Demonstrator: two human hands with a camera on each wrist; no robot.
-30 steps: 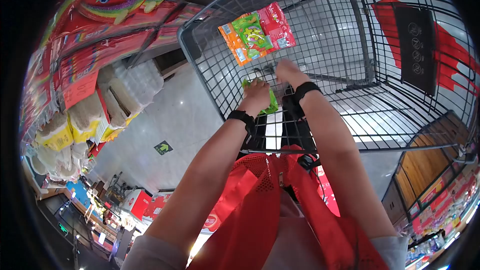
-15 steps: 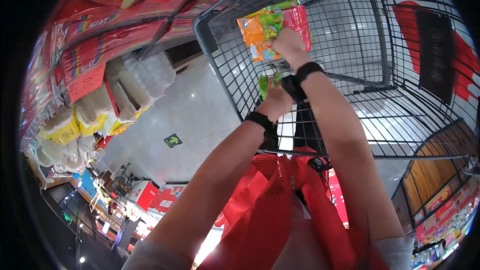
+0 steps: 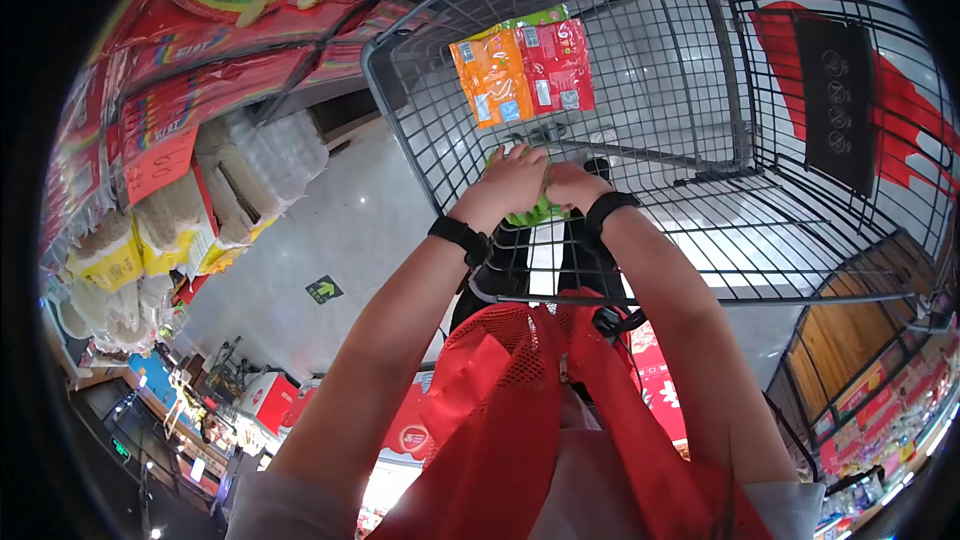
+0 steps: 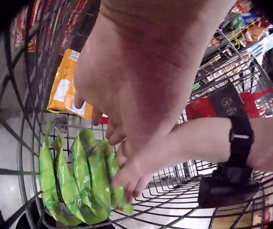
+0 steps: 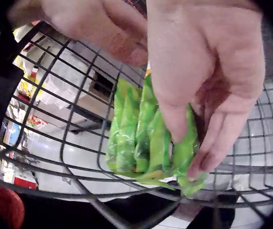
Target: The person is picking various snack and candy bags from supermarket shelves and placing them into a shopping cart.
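Note:
Several green snack packets stand on edge in a row at the near end of the shopping cart. My right hand pinches the end packet of that row between thumb and fingers. Over the row's far side lies my left hand, its fingers stretched out beside the right hand; the packets are partly hidden under both hands in the head view. Farther into the cart, an orange packet and a pink packet lie flat side by side, with a green edge showing behind them.
Shelves of red packages and yellow-labelled bags run along the left. The cart's wire sides surround both hands. A black sign with red cloth hangs at the right end.
My right hand reached to the green packet on top of the orange and pink ones, took it, and brought it back to the row by my left hand. The orange and pink packets are now uncovered.

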